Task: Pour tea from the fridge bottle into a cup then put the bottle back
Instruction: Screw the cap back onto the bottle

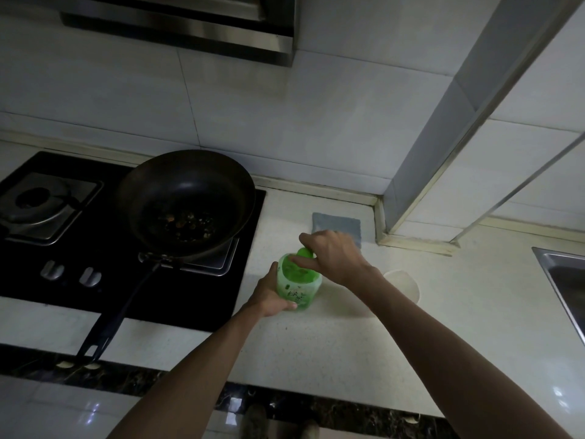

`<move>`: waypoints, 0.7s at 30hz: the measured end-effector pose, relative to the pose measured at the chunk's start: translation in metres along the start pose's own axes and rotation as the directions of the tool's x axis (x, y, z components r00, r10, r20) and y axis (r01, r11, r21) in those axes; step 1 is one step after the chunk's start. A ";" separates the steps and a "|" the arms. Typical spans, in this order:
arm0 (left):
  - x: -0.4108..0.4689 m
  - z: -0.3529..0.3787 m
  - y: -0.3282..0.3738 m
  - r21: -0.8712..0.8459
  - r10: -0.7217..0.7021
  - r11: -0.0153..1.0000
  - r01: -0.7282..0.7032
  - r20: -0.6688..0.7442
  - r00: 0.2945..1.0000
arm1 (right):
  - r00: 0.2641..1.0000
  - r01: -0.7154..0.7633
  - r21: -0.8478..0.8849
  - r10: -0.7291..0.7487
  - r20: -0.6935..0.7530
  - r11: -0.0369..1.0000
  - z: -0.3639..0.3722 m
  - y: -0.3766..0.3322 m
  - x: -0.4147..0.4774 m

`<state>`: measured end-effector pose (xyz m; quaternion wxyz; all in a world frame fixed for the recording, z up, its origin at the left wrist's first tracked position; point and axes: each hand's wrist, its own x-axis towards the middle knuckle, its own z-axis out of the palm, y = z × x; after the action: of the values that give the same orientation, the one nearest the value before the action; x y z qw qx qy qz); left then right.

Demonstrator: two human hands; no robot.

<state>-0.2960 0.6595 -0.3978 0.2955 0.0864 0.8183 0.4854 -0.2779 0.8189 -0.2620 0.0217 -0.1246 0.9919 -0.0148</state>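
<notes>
While the left hand (270, 297) grips the lower body of the green bottle (297, 282), which stands upright on the counter (316, 350), the right hand (332, 255) sits directly above, fingers curled round the cap (305, 253). With the bottle's long axis vertical, any twist must come from on top. The cup (403, 283) waits near, rightward, partly behind that forearm.

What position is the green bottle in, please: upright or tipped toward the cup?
Upright: the bottle stands on the counter, left hand gripping its body, right hand gripping its cap, apart from the cup.
</notes>
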 end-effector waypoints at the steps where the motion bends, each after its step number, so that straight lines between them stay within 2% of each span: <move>1: 0.000 0.000 0.000 0.006 -0.002 1.000 0.002 0.003 1.000 | 1.000 -0.028 -0.001 0.028 -0.014 1.000 0.002 -0.002 0.002; 4: 0.000 -0.001 0.001 0.020 -0.003 1.000 0.003 0.009 1.000 | 0.997 -0.019 0.142 0.029 -0.069 0.990 -0.001 0.000 0.002; 6: 0.000 -0.001 0.001 0.020 -0.002 1.000 0.002 0.009 1.000 | 0.996 0.084 0.225 -0.087 0.002 0.971 -0.006 0.004 -0.001; 8: 0.000 -0.001 0.001 0.017 0.000 1.000 -0.001 0.010 1.000 | 0.975 0.194 0.177 -0.210 0.075 0.965 -0.008 0.009 -0.004; 10: 0.000 0.000 0.001 0.009 0.001 1.000 -0.001 0.007 1.000 | 0.967 0.232 0.133 -0.243 0.081 0.964 -0.010 0.010 -0.005; 13: 0.000 0.000 0.000 0.013 0.012 1.000 -0.012 0.004 1.000 | 0.978 0.189 0.116 -0.198 0.068 0.975 -0.013 0.005 -0.005; 18: -0.001 0.002 0.000 0.028 0.029 0.999 -0.029 -0.010 1.000 | 0.998 -0.014 0.011 0.013 0.059 1.000 -0.003 -0.012 -0.008; 21: -0.002 0.003 -0.001 0.031 0.022 0.999 -0.021 -0.032 0.999 | 0.995 -0.095 -0.065 0.095 -0.002 0.993 0.007 -0.021 -0.004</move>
<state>-0.2926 0.6602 -0.3989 0.2756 0.0918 0.8293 0.4775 -0.2690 0.7993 -0.2681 0.0188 -0.0780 0.9966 0.0187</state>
